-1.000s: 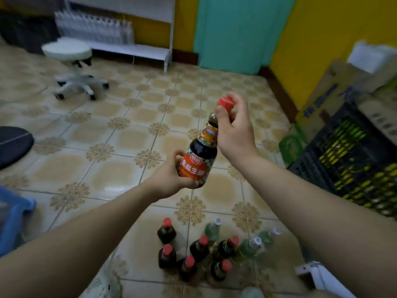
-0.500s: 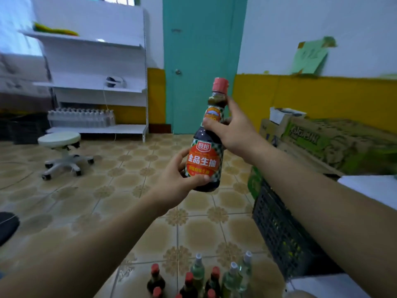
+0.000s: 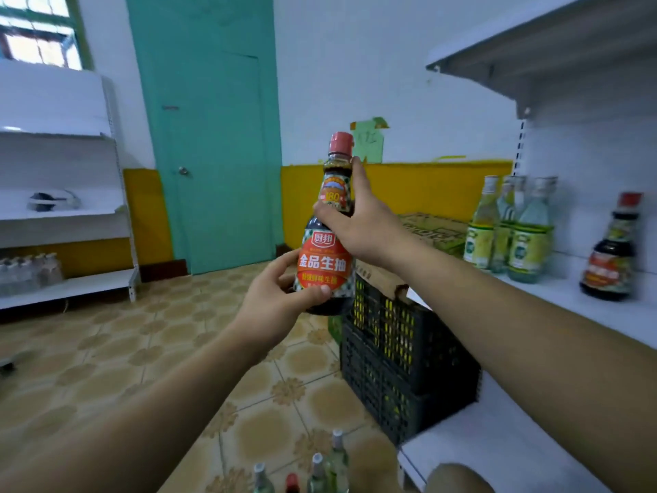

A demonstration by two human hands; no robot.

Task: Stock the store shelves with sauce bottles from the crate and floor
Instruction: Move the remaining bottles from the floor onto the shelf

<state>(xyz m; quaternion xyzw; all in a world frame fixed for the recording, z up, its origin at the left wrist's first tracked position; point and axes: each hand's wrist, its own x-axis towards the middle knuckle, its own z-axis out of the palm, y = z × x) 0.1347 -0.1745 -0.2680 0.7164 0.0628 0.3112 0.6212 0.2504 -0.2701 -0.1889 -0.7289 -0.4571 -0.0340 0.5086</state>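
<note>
A: So where is the sauce bottle [image 3: 325, 259] right now?

B: Upright in the air, between both hands. The left hand [image 3: 277, 300] is curled round its lower body, thumb laid across the orange label [image 3: 320, 277]. The right hand [image 3: 359, 225] is wrapped round the neck, just under the red cap [image 3: 341, 143].

A: And what lies around that hold?

B: Just below it and to the right stands the black crate [image 3: 398, 350], on the tiled floor [image 3: 177, 332]. Further right runs the white shelf [image 3: 586, 309], with a group of pale bottles [image 3: 515, 229] and one dark bottle [image 3: 609, 257] standing on it, well apart from the held one. Far beneath the hands, several bottles on the floor [image 3: 320, 471] show only their tops.
</note>
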